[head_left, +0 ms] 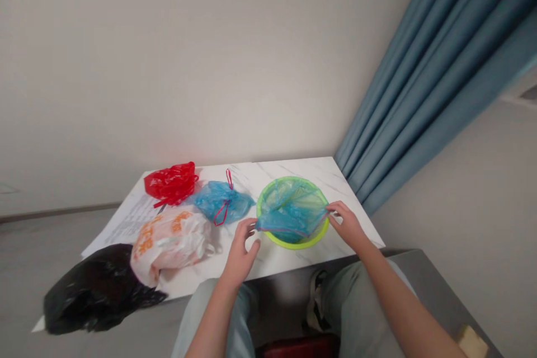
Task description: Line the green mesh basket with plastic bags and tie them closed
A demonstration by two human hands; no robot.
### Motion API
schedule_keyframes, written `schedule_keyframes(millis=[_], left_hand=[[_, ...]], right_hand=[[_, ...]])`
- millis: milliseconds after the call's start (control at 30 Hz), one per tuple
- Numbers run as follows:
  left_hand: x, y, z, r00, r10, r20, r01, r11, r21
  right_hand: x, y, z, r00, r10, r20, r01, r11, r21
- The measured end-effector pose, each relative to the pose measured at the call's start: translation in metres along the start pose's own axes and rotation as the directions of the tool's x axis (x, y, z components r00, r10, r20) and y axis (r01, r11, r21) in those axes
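A translucent blue garbage bag (287,218) lies spread inside a round lime-green basket (292,245), with its near edge drawn across the opening. At the left rim, the curled fingers of my left hand (241,251) hold a corner of that edge, while the thumb stands apart below. Opposite, my right hand (347,226) pinches the other corner of the bag between thumb and fingers. Some of the bag's film overlaps the far rim.
Left of the basket on the white table (277,265) lie a knotted blue bag (222,201) with red drawstrings, a red bag (172,183), a white bag (172,240) with orange print and a black bag (96,291). Printed paper (121,221) lies beneath. A blue curtain (419,78) hangs at right.
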State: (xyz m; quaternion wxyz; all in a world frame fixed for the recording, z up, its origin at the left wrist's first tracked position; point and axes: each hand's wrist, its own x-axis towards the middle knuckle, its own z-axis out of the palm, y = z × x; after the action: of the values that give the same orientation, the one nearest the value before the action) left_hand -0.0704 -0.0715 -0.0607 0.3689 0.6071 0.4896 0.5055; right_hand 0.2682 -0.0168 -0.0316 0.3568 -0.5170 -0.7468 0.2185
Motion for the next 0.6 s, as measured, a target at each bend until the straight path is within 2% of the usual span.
schedule_keyframes(millis=[67, 200, 367, 467, 533, 600], left_hand=[[-0.007, -0.001, 0.003, 1.0, 0.015, -0.012, -0.014, 0.998, 0.057], [-0.014, -0.01, 0.014, 0.992, 0.027, -0.121, -0.005, 0.985, 0.174], [-0.03, -0.02, 0.025, 0.973, 0.092, -0.214, -0.034, 0.965, 0.259], [-0.037, -0.016, 0.032, 0.971, 0.136, -0.198, -0.087, 0.967, 0.239], [-0.039, -0.012, 0.035, 0.977, 0.133, -0.169, -0.096, 0.973, 0.211], [-0.04, -0.009, 0.035, 0.983, 0.098, -0.153, -0.069, 0.98, 0.188]], right_hand=[[-0.005, -0.003, 0.005, 0.999, 0.018, -0.029, -0.017, 0.999, 0.034], [-0.018, -0.009, 0.022, 0.983, 0.011, -0.185, -0.004, 0.999, 0.038], [-0.037, -0.013, 0.036, 0.972, 0.001, -0.235, 0.008, 0.999, 0.039], [-0.043, -0.014, 0.041, 0.952, 0.166, -0.256, -0.127, 0.979, 0.162], [-0.045, -0.013, 0.044, 0.919, 0.321, -0.23, -0.252, 0.925, 0.285], [-0.046, -0.013, 0.048, 0.891, 0.416, -0.181, -0.336, 0.873, 0.354]])
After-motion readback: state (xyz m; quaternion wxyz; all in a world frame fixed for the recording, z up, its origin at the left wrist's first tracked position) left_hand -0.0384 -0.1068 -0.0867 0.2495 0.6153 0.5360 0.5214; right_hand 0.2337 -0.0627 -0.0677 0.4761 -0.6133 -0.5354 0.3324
